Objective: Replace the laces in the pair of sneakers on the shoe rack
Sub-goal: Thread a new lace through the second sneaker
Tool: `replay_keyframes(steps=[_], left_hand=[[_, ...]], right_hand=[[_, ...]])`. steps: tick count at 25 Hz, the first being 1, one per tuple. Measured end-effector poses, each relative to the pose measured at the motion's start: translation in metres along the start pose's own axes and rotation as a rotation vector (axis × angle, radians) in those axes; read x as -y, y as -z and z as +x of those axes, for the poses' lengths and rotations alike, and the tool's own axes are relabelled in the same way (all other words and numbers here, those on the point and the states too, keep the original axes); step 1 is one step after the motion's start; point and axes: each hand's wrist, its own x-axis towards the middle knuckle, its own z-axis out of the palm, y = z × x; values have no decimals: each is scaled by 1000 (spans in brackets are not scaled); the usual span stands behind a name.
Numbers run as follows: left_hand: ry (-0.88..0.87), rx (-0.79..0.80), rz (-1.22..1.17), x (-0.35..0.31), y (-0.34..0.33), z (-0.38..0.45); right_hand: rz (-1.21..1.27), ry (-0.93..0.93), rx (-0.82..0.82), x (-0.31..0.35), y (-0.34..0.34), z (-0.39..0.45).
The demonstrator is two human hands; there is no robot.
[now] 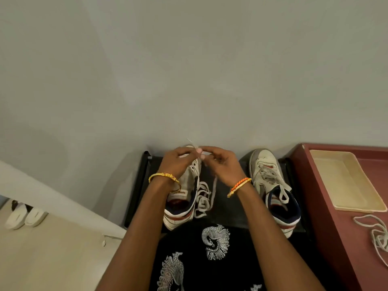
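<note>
Grey wall ahead, black shoe rack below, and we've got both hands up: left hand and right hand pinch the lace over the left sneaker. Threading's underway; next, we'd say, find an eyelet. Right sneaker sits laced.

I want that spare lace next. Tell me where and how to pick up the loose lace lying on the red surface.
Pinch the loose lace at the open loop nearest the cream tray, coming straight down from above with the right hand. There a single strand lies flat on the red surface, apart from the tangle toward the picture's edge, so it should probably lift without knotting.
</note>
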Motion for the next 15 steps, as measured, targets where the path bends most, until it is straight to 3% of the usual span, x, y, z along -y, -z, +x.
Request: replay_keyframes(steps=[3,5,8,12,15], left_hand=[[176,-97,285,27,24,13],[324,-51,420,50,33,21],[274,-32,593,55,34,31],[235,-19,499,65,28,24],[264,13,386,72,15,11]], right_hand=[[-55,-127,-127,-24,23,16],[116,-311,-133,-44,24,20],[386,-465,-204,-67,9,24],[612,-550,-256,-84,4,28],[537,-567,-236,-88,5,30]])
